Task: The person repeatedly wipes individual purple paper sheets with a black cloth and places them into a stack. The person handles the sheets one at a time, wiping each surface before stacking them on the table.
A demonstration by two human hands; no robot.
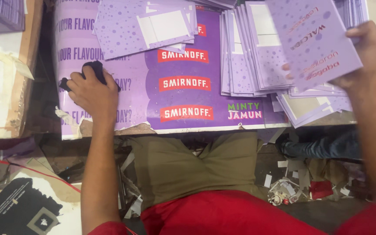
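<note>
My left hand (pixel 92 93) rests on the purple printed sheet (pixel 153 100) that covers the worktable and is closed on a small black cloth (pixel 93 69) at the sheet's left side. My right hand (pixel 362 52) is raised at the upper right and grips a purple dotted card (pixel 312 39) by its right edge, tilted, printed side up. Below that card lies a fanned stack of similar purple cards (pixel 244 56).
More purple cards with white panels (pixel 149 26) lie at the top centre. A worn wooden board (pixel 5 82) stands at the left. Paper scraps (pixel 292 182) litter the floor, and dark printed sheets (pixel 22 209) lie at lower left. Another person's leg in jeans (pixel 323 146) shows under the table.
</note>
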